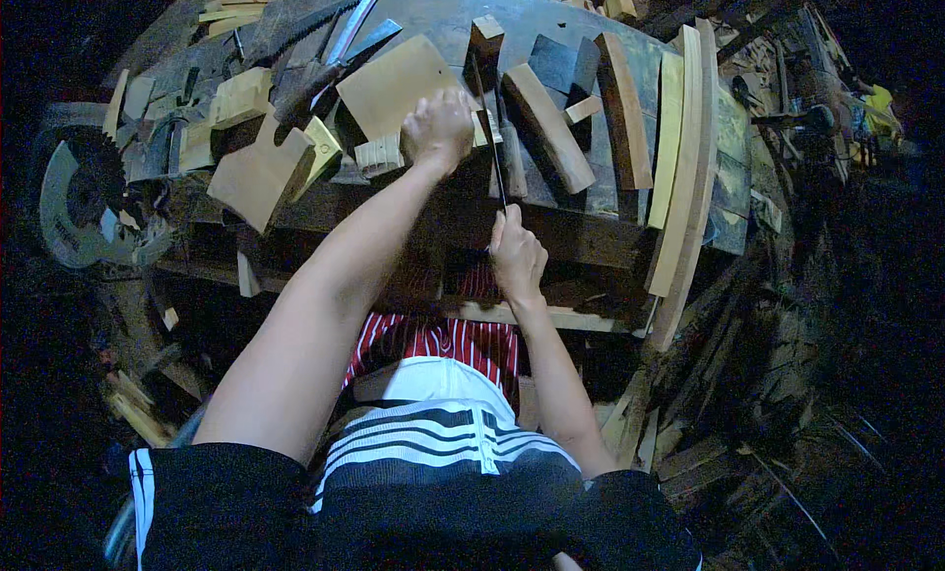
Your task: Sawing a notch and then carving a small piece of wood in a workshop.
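Note:
My left hand (438, 130) is closed over a pale, narrow wooden block (380, 158) near the front edge of the workbench, pressing it down. The block's right end sticks out past my fingers. In my right hand (519, 256) is a handsaw (495, 153), its long thin blade seen nearly edge-on. My fingers hide its handle. The blade points away from me and passes close beside the block's right end; whether it touches the wood I cannot tell. Behind my left hand lies a broad flat board (394, 84).
Several wood blocks (546, 128) lie to the right on the workbench (630, 39), beside long curved-looking strips (686, 148). To the left are a notched wooden piece (258, 172) and a yellowish block (239, 98). A toothed blade (315, 22) lies at the back. A round, grey, disc-like part (74, 212) stands far left.

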`<state>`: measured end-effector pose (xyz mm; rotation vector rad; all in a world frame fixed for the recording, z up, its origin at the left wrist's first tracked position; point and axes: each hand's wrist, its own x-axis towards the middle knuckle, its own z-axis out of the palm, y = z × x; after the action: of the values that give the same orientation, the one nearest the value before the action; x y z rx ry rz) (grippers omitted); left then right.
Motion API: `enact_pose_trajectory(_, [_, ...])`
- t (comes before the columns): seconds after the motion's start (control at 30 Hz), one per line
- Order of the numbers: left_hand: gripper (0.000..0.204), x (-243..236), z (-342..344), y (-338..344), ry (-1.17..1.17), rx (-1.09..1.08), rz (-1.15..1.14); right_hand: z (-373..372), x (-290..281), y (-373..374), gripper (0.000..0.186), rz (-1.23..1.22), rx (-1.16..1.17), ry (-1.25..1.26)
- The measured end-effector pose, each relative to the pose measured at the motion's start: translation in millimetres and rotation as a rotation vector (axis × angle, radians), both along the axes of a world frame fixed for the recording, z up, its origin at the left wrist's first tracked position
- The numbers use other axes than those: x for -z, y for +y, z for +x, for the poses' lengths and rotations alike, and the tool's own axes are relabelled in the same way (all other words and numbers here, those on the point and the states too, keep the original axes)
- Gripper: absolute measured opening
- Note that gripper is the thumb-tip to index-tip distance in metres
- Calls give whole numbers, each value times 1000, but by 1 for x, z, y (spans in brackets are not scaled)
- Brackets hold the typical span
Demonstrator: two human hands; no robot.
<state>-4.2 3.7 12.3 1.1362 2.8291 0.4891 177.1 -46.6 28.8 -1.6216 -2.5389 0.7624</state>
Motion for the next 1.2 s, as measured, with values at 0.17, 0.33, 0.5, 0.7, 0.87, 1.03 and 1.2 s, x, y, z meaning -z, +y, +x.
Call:
enact_pose_trajectory(0.17, [29, 9, -2, 16, 8, -12, 22, -12, 9, 16, 24, 40, 33, 0])
enact_pose_trajectory(0.33, [31, 31, -19, 10, 32, -25, 31, -24, 2, 18, 25, 56, 10, 23])
enact_pose_trajectory(0.5, [29, 7, -3, 0, -35, 25, -36, -4, -1, 7, 25, -6, 1, 10])
enact_pose_trajectory(0.7, [30, -2, 5, 5, -55, 23, -31, -47, 10, 45, 23, 244, 21, 148])
enact_pose_trajectory(0.87, [32, -7, -6, 0, -127, 2, -73, -28, -2, 20, 23, -44, 12, 25])
enact_pose_trajectory(1.03, [32, 0, -5, 5, -96, 46, -18, -8, -17, 13, 25, -91, 2, -42])
enact_pose_trajectory(1.2, [32, -2, 2, 7, -141, 17, -21, -46, -3, 50, 26, 37, -2, 31])
